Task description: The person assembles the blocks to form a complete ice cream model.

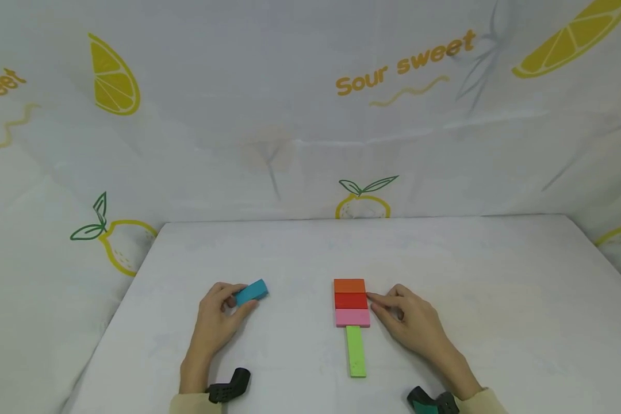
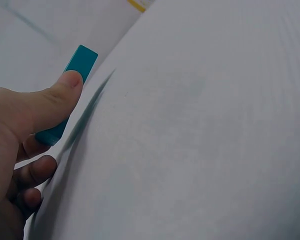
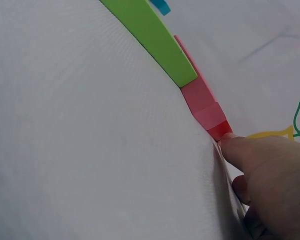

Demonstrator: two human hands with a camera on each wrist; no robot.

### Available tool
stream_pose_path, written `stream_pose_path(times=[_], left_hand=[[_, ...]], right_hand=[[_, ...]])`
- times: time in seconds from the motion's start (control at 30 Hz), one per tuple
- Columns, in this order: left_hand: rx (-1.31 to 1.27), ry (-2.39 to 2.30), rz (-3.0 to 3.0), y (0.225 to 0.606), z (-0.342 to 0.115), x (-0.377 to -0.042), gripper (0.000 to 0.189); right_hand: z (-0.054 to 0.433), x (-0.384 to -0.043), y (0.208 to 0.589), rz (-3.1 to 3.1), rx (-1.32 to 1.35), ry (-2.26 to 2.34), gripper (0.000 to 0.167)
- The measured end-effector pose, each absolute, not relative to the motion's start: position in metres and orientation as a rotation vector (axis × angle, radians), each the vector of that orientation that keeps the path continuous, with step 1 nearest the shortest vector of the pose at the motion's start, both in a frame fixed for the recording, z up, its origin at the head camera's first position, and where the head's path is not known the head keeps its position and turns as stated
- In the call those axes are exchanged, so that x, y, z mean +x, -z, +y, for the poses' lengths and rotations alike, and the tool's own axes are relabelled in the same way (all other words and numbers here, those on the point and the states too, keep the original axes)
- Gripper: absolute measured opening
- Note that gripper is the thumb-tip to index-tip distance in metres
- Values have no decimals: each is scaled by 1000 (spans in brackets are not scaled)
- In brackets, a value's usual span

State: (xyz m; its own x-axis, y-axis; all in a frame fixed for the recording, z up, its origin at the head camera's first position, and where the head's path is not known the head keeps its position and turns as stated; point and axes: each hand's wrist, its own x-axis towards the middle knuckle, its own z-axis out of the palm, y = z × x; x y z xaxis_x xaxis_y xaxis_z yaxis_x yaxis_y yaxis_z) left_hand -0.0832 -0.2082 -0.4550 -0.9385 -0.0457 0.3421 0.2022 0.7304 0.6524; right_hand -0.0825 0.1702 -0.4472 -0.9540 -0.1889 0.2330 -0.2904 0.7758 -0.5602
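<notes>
My left hand (image 1: 218, 319) pinches a blue block (image 1: 252, 292) between thumb and fingers, left of the middle. In the left wrist view the thumb lies across the long blue block (image 2: 81, 59), which is tilted. My right hand (image 1: 415, 322) is beside a column of blocks, with index finger and thumb tips at the right edge of the red block (image 1: 350, 301). The orange block (image 1: 349, 285) lies directly above the red one and the pink block (image 1: 352, 318) directly below. A long green block (image 1: 356, 352) runs down from the pink block toward me.
The blocks lie on a white table (image 1: 290, 247). Behind it hangs a white cloth (image 1: 227, 138) printed with lemons and lettering. A black strap device (image 1: 230, 386) sits at the left wrist and a black and green one (image 1: 432, 401) at the right.
</notes>
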Motion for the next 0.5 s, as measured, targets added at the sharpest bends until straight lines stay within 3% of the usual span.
stream_pose_path(times=[0.5], left_hand=[[-150, 1104, -2700, 446, -184, -102, 38]], right_hand=[[170, -83, 447, -2791, 388, -929, 25]])
